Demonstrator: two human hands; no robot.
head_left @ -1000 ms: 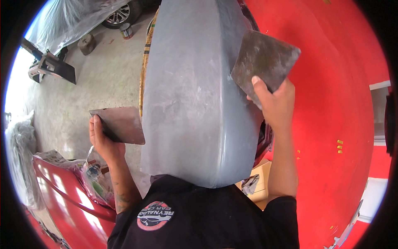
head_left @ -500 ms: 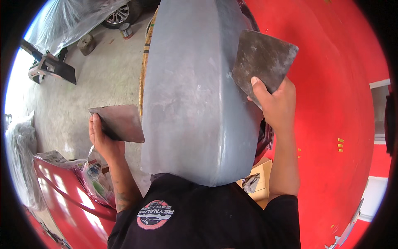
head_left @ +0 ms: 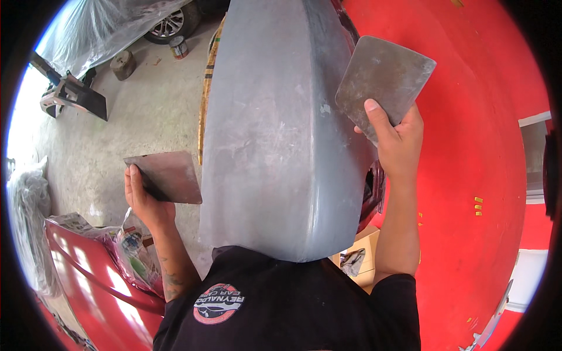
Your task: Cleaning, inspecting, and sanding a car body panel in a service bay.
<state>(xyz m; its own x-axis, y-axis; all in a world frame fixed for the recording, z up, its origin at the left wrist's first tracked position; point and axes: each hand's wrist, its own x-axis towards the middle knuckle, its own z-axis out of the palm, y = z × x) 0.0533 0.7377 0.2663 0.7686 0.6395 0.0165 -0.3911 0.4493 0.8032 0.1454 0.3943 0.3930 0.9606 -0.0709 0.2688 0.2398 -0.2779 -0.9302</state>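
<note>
A long grey panel (head_left: pixel 263 146), dull and primer-like with paler smudges, stretches away from my body in the middle. On its left, my left hand (head_left: pixel 146 202) grips a thin, dark rectangular putty spreader (head_left: pixel 175 178) by one edge, its far corner close to the panel's left side. My right hand (head_left: pixel 401 140) pinches a second flat brown-grey spreader (head_left: pixel 386 76) with rounded corners and whitish residue, thumb on top and the other fingers mostly hidden. This spreader is raised at the panel's right edge, with its face turned up to me.
A red wall or surface (head_left: pixel 462 146) fills the right side. Glossy red car panel (head_left: pixel 88 275) and plastic-wrapped items (head_left: pixel 132 251) lie lower left. On the concrete floor stand a can (head_left: pixel 178 48), a round block (head_left: pixel 123 65) and a metal stand (head_left: pixel 73 96). A cardboard box (head_left: pixel 366 257) sits lower right.
My right hand has shifted slightly right and upward, and its spreader now sits farther off the panel's right edge. The left spreader has moved a little left and down.
</note>
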